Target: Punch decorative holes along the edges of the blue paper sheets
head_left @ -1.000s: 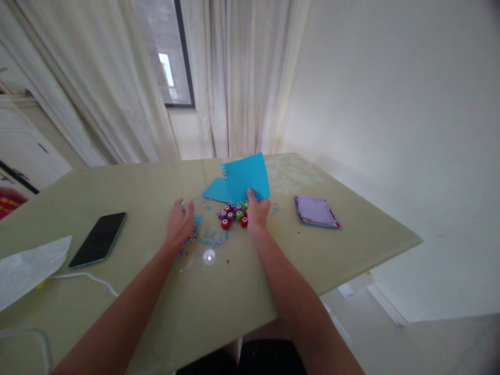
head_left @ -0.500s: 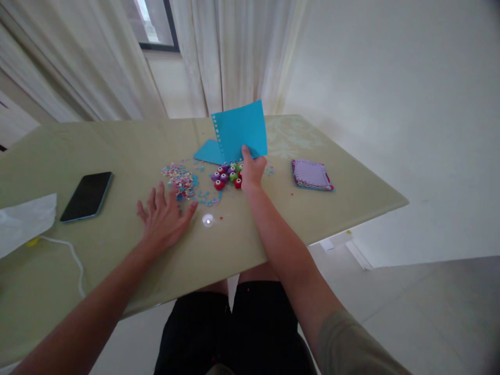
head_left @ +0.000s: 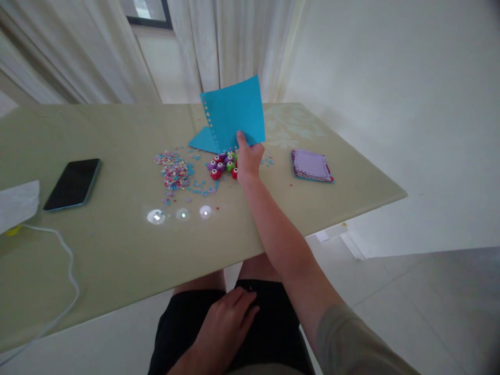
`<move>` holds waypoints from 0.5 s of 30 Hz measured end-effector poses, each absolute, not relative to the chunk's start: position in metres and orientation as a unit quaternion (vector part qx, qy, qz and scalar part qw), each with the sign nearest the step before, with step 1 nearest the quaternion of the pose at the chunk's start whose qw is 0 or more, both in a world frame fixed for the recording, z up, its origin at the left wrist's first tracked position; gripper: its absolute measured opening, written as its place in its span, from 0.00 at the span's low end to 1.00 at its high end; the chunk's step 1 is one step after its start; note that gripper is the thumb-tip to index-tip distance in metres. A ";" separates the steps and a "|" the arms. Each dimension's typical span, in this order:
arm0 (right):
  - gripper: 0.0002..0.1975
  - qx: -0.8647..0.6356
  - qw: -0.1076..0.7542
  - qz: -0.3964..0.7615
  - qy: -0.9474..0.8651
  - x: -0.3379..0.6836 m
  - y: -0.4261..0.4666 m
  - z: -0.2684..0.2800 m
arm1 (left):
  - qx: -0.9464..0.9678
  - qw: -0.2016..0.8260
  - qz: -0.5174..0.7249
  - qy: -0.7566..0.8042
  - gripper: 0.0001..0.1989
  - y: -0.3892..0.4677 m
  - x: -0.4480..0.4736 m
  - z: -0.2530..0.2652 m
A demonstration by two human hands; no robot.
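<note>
A sheet of blue paper (head_left: pixel 236 112) with punched holes down its left edge stands raised above the table, its lower edge pinched by my right hand (head_left: pixel 249 159). Beneath it lies another blue sheet (head_left: pixel 205 140), partly covered. Small round red, purple and green things (head_left: pixel 221 165) with eye-like white spots cluster just left of my right hand, which hides some of them. My left hand (head_left: pixel 226 325) rests on the black shorts over my lap, fingers loosely extended, holding nothing visible. A tiny red speck (head_left: pixel 250 288) lies on the shorts by its fingertips.
Left of the round things spreads a heap of coloured paper confetti (head_left: pixel 174 171). A stack of punched paper squares (head_left: pixel 311 165), lilac on top, lies to the right. At left are a phone (head_left: pixel 73 184), white paper (head_left: pixel 19 205) and a white cable (head_left: pixel 71 268).
My left hand has left the table beside the confetti and come down onto my lap. My right hand still holds the blue sheet up. The view has shifted slightly.
</note>
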State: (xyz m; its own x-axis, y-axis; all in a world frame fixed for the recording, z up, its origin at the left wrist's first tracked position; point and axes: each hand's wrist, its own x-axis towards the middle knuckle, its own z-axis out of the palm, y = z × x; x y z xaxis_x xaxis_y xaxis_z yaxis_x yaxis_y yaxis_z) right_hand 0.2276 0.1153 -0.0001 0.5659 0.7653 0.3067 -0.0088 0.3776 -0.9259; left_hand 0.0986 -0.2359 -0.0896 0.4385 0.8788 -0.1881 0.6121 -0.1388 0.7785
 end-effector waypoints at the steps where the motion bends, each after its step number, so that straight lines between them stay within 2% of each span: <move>1: 0.18 -0.493 0.733 0.264 -0.387 0.228 0.116 -0.001 | 0.726 0.450 0.127 0.504 0.12 -0.238 0.103 -0.097; 5: 0.20 -0.495 0.725 0.264 -0.401 0.229 0.120 -0.003 | 0.688 0.466 0.086 0.550 0.15 -0.222 0.112 -0.103; 10: 0.21 -0.485 0.733 0.276 -0.389 0.229 0.120 -0.002 | 0.694 0.463 0.087 0.544 0.10 -0.219 0.120 -0.101; 15: 0.18 -0.483 0.736 0.279 -0.383 0.226 0.112 0.002 | 0.696 0.471 0.051 0.539 0.12 -0.220 0.129 -0.097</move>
